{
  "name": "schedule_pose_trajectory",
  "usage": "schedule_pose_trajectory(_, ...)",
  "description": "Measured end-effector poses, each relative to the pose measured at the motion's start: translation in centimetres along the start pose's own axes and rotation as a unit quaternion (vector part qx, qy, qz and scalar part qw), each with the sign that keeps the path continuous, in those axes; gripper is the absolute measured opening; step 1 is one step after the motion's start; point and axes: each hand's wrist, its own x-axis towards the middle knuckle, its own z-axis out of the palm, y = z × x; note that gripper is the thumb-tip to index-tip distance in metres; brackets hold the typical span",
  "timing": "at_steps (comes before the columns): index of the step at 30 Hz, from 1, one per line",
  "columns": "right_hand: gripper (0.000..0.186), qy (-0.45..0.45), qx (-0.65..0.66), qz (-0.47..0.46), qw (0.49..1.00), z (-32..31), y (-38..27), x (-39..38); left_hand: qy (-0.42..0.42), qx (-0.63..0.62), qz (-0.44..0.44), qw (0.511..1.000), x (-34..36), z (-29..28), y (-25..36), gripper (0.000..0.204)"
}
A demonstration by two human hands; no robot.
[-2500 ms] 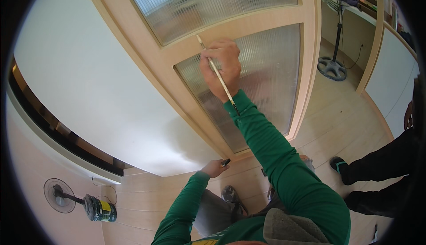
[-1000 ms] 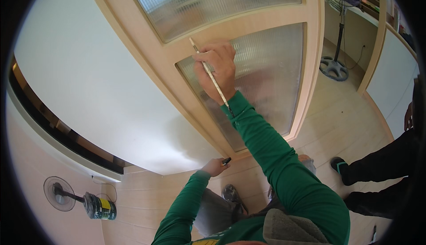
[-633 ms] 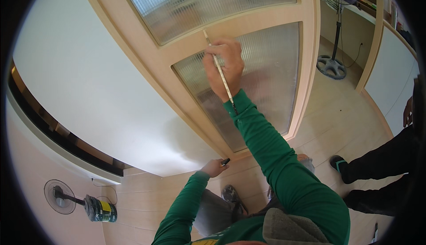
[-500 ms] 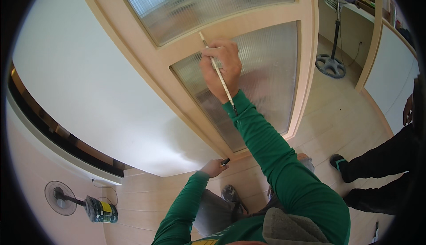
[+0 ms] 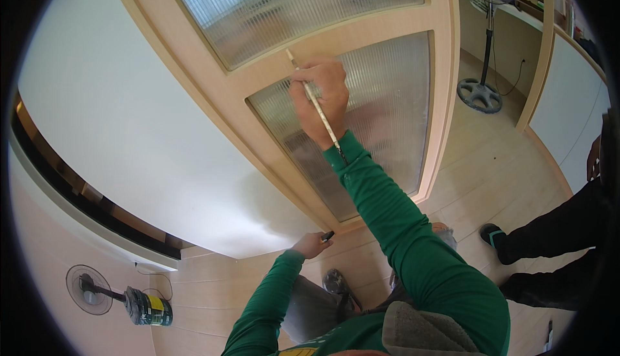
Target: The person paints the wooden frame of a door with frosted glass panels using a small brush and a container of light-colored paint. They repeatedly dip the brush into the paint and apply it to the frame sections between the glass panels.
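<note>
My right hand (image 5: 325, 98) is closed round a slim, pale, speckled paintbrush (image 5: 316, 105) with a dark rear end lying along my sleeve. The brush tip is at the wooden crossbar (image 5: 361, 33) of a light wood door, just below the upper ribbed glass panel (image 5: 310, 7). Behind my right hand and forearm is the lower ribbed glass panel (image 5: 394, 98), partly hidden by them. Low down by the door's bottom corner, my left hand (image 5: 311, 245) grips a small dark object (image 5: 328, 235) whose kind I cannot make out.
A large white panel (image 5: 142, 130) adjoins the door on the left. A fan on a can-like base (image 5: 148, 305) stands lower left; a pedestal fan's round base (image 5: 479, 95) is upper right. Another person's dark-trousered legs (image 5: 555, 227) are at the right, near a white cabinet (image 5: 568, 111).
My right hand and the brush tip have shifted very slightly left and nearer to me along the crossbar. My left hand stays in place.
</note>
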Motion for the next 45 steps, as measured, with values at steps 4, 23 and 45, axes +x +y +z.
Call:
schedule_pose_trajectory(4, 0.021, 0.007, -0.008, -0.004, 1.0, 0.2, 0.0, 0.0, -0.004, -0.001, -0.009, 1.0, 0.0, -0.2, 0.0, 0.061)
schedule_pose_trajectory(23, 0.045, -0.587, -0.089, 0.037, 0.804, -4.1, -2.7, 15.0, 0.016, -0.013, 0.009, 1.0, -0.7, -1.0, 1.0, 0.059)
schedule_pose_trajectory(45, 0.05, -0.697, -0.28, 0.001, 0.66, 1.1, -3.0, 18.8, 0.022, -0.033, 0.0, 0.999, -1.2, -1.3, 1.3, 0.061)
